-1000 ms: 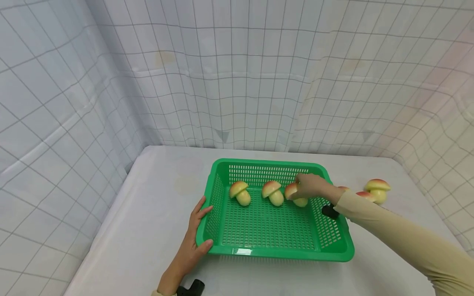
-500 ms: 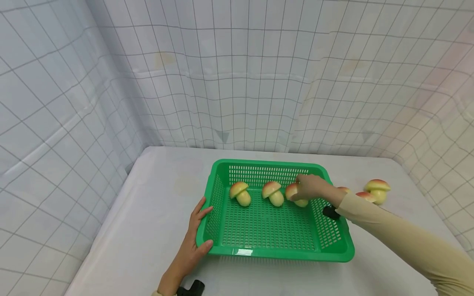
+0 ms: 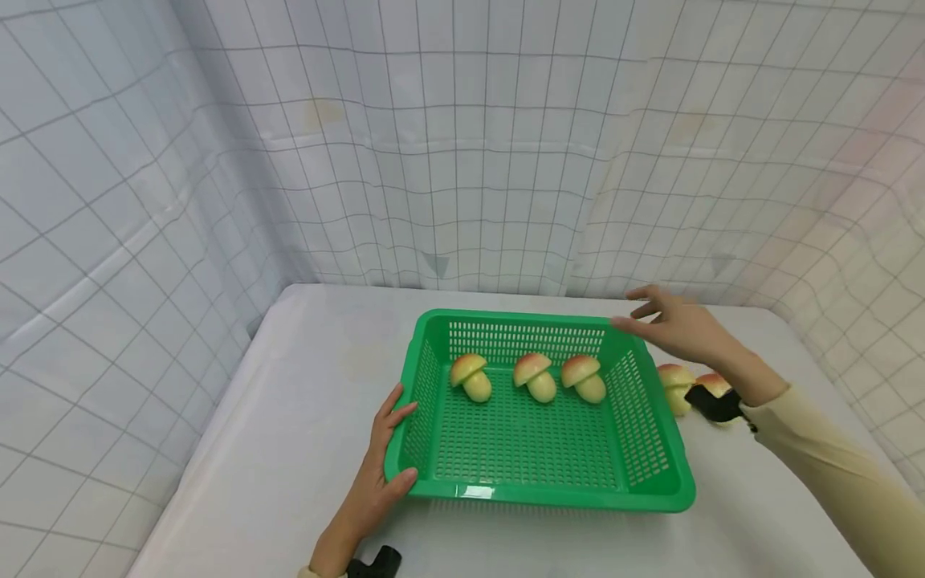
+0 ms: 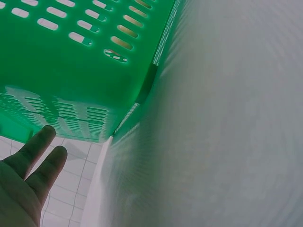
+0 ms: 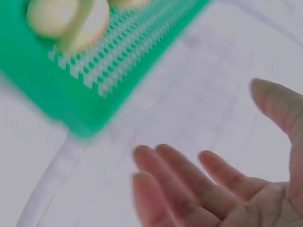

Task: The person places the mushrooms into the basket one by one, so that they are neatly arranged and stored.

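Observation:
A green plastic basket (image 3: 535,499) holds three mushrooms with red-yellow caps and pale stems: a left one (image 3: 471,377), a middle one (image 3: 535,377) and a right one (image 3: 584,379). My left hand (image 3: 374,474) rests along the basket's left side, fingers spread and thumb at the front left corner. In the left wrist view, two straight fingers (image 4: 45,158) show by the basket wall (image 4: 71,71). Nothing is held in my right hand (image 3: 675,325), raised over the back right corner. Its fingers (image 5: 184,184) are loosely spread in the right wrist view, apart from the basket.
To the basket's right, more mushrooms lie on the white tablecloth (image 3: 303,385), one (image 3: 675,385) beside the wall and another (image 3: 714,384) partly behind my right wrist. White grid-patterned curtains (image 3: 462,160) enclose the table at the back and sides.
My right hand has let go of the right mushroom, leaving it in the basket, and has moved up and right past the rim. My left hand has stayed in place.

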### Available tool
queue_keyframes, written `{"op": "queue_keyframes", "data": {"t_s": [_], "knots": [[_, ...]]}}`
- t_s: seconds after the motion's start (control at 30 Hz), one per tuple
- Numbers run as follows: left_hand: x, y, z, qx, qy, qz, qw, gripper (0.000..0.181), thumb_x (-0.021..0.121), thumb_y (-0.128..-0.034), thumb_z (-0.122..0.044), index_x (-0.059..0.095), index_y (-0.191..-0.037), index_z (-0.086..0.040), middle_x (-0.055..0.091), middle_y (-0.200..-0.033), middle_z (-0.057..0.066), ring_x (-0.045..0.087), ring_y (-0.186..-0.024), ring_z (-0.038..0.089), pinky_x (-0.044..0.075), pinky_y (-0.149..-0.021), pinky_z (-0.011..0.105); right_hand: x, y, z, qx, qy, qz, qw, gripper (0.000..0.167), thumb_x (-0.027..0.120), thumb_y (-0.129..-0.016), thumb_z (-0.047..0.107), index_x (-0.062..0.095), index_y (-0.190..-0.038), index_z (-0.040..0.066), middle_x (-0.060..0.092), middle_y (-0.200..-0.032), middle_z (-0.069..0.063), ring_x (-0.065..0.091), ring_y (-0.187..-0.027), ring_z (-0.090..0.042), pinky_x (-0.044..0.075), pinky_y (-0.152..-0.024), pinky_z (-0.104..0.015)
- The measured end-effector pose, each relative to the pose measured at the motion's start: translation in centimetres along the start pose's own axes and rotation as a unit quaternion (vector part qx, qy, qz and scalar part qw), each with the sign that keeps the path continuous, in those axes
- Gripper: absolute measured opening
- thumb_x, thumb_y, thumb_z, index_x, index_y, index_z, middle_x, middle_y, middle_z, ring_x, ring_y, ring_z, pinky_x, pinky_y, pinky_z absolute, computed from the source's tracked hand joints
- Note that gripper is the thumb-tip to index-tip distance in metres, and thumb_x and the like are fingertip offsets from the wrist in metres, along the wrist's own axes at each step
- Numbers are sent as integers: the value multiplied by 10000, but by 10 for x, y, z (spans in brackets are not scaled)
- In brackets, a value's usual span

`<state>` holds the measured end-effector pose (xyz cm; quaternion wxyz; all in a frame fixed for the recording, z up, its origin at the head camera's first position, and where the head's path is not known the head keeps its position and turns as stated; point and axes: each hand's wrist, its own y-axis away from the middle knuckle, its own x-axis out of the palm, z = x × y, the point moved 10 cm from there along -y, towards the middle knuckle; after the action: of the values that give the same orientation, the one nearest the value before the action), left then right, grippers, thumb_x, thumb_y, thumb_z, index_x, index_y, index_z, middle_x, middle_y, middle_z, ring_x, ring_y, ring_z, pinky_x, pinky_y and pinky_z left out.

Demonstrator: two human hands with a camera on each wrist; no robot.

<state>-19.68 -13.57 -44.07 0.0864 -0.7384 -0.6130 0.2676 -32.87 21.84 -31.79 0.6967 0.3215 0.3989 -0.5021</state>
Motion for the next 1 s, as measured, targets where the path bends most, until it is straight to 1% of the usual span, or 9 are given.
{"op": "queue_keyframes", "data": {"t_s": [0.1,0.2,0.3,0.4,0.53,0.7,0.8,0.87,1.0], "knots": [[-1,0,0,6,-9,-15,10000,697,527,-808,-129,291,-1461,-67,46,-1574,44,57,-1418,280,147,-932,700,-32,8,-28,294,-212,-518,9980,767,497,-899,584,357,-1412,31,542,-1272,-243,519,-1123,-426,415,-829,-569],[-2,0,-1,10,-52,-45,10000,696,526,-808,-132,293,-1461,-71,50,-1573,44,60,-1417,279,143,-932,700,-55,15,-63,568,-299,-1115,9917,792,487,-905,577,329,-1428,3,513,-1273,-297,490,-1116,-477,393,-813,-596],[-3,1,-1,38,-100,-70,9999,698,529,-803,-132,297,-1459,-70,55,-1572,49,65,-1416,283,144,-930,700,-64,24,-101,920,-151,-1510,9841,844,462,-906,594,266,-1451,-20,474,-1273,-349,463,-1091,-526,372,-771,-599],[-3,1,-2,52,-97,-81,9999,699,527,-802,-130,295,-1458,-59,53,-1573,49,64,-1416,282,145,-929,698,-62,33,-134,1252,77,-1645,9784,885,447,-907,601,200,-1464,-41,440,-1273,-383,447,-1057,-560,372,-697,-575],[-4,0,-1,56,-78,-81,9999,698,523,-805,-131,291,-1458,-45,49,-1573,51,60,-1416,280,147,-928,699,-49,41,-172,1557,260,-1539,9754,924,438,-908,609,149,-1463,-72,415,-1266,-408,442,-1030,-582,371,-631,-557],[-3,-1,-1,39,-59,-82,9999,698,526,-805,-140,292,-1456,-46,52,-1573,52,60,-1417,280,144,-928,702,-25,44,-212,1928,269,-1068,9750,985,395,-896,655,113,-1449,-109,397,-1253,-433,449,-1035,-577,375,-629,-543],[-2,-1,-2,22,-39,-77,10000,701,527,-802,-143,293,-1457,-55,54,-1573,54,63,-1416,287,143,-932,699,-12,46,-228,2122,248,-797,9737,1014,369,-890,676,102,-1431,-139,388,-1246,-450,452,-1035,-581,377,-628,-538],[-2,-1,-2,6,-29,-68,10000,701,527,-803,-144,293,-1460,-68,54,-1573,55,62,-1416,290,143,-938,693,-5,47,-235,2253,186,-623,9721,1035,352,-885,689,81,-1423,-152,357,-1255,-468,435,-1044,-597,360,-646,-560],[-1,-1,-2,1,-76,-54,10000,701,530,-807,-143,293,-1464,-87,50,-1573,58,61,-1416,291,151,-943,686,3,48,-241,2504,43,-394,9673,1073,329,-869,719,58,-1415,-163,294,-1273,-496,403,-1058,-613,313,-685,-587]]}}
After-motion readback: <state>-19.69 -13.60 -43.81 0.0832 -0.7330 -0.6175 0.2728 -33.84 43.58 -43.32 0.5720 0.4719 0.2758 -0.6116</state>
